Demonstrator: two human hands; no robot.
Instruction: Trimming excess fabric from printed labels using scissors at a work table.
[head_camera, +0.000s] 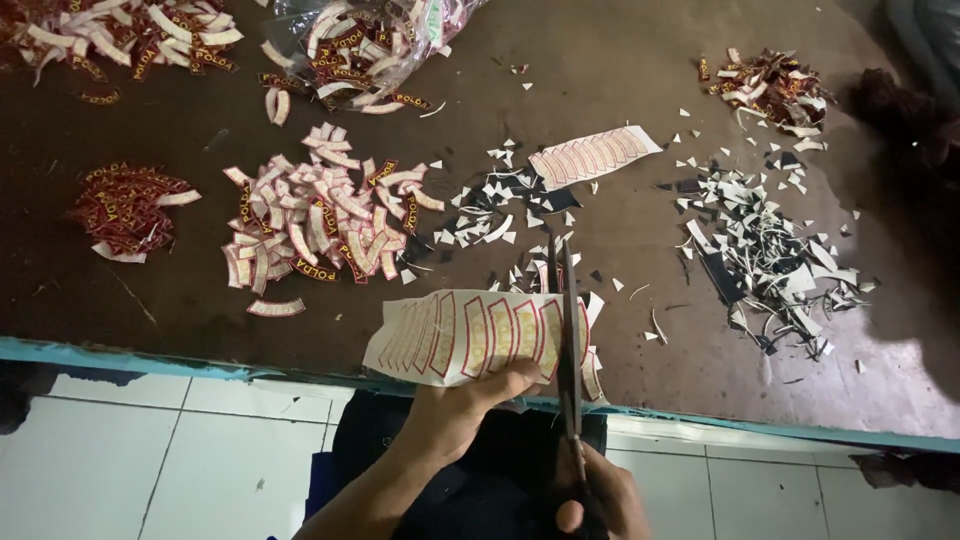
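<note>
My left hand (455, 415) pinches a strip of patches (470, 335) over the near edge of the table (640, 260); my right hand (598, 495), clenched on scissors (568, 330), cuts near the strip's right end. Best to follow the red outline closely.

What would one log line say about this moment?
left hand: holds label strip | right hand: works scissors | blades: cutting strip's right end | table: label piles, scraps

Held label strip (470, 335), cut red-white labels (320, 220), bagged labels (365, 40)
</note>
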